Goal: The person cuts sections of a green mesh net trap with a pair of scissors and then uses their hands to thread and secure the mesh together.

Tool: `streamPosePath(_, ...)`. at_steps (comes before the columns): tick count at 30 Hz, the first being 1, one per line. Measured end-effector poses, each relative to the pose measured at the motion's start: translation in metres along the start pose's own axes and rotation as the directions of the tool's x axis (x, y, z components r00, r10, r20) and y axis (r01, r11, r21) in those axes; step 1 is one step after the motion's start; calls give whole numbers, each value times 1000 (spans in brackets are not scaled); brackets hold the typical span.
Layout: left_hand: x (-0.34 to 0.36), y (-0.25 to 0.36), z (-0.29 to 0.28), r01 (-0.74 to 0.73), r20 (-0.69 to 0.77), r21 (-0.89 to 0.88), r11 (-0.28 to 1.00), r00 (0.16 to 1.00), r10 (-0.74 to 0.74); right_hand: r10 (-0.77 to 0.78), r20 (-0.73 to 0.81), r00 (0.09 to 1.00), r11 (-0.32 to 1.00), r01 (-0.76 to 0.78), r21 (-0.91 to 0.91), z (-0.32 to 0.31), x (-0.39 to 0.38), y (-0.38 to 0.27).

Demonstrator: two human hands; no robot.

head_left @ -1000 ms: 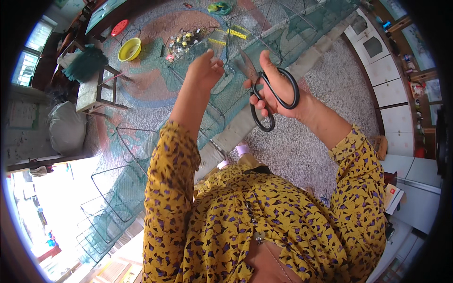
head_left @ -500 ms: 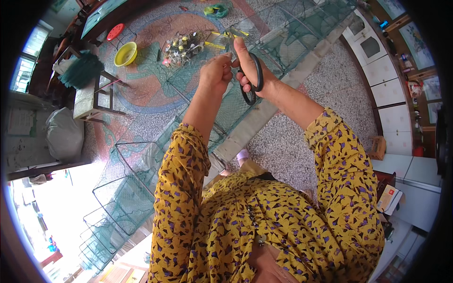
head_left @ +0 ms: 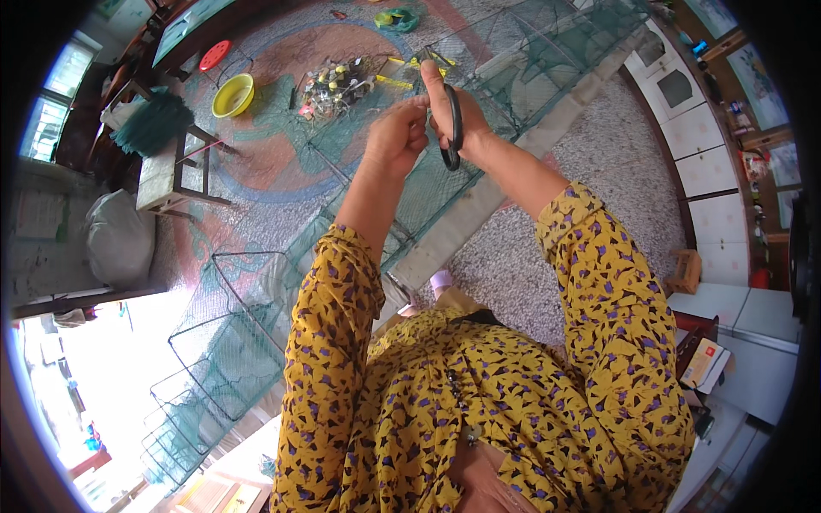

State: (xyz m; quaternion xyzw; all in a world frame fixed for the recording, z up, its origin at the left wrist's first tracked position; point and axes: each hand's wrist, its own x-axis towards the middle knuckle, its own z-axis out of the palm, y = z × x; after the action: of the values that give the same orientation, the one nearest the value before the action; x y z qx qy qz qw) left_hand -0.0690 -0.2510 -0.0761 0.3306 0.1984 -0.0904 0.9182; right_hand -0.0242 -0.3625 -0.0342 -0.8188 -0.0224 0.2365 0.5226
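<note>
My right hand (head_left: 463, 122) is closed on a pair of black-handled scissors (head_left: 453, 150), thumb raised; their blades are mostly hidden behind my fingers. My left hand (head_left: 399, 137) is closed beside it, its fingertips near the scissors; whatever they pinch is too small to make out. Below both hands stretches a long green net trap (head_left: 214, 359) with dark wire frames, lying diagonally across the floor. Just beyond my hands are a heap of small mixed pieces (head_left: 333, 88) and yellow strips (head_left: 393, 79).
A yellow basin (head_left: 233, 94) sits at upper left, near a red round seat (head_left: 214, 53). A wooden stool (head_left: 167, 184) carries a green bundle (head_left: 150, 120); a white sack (head_left: 120, 239) is left. A green bag (head_left: 395, 19) lies at the back. Cabinets (head_left: 705, 154) line the right side.
My right hand has moved up and leftward with the scissors, turning them edge-on. My left hand has shifted rightward, closing its fingers beside them.
</note>
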Motion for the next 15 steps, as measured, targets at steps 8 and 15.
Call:
streamPosePath(8,-11,32,6,-22,60,-167,986,998,33,52,66,996,971,-66,230,-4,-8,-5)
streamPosePath(15,-23,78,-12,-97,-34,-453,886,995,91,124,327,937,850,-270,451,-14,-47,1)
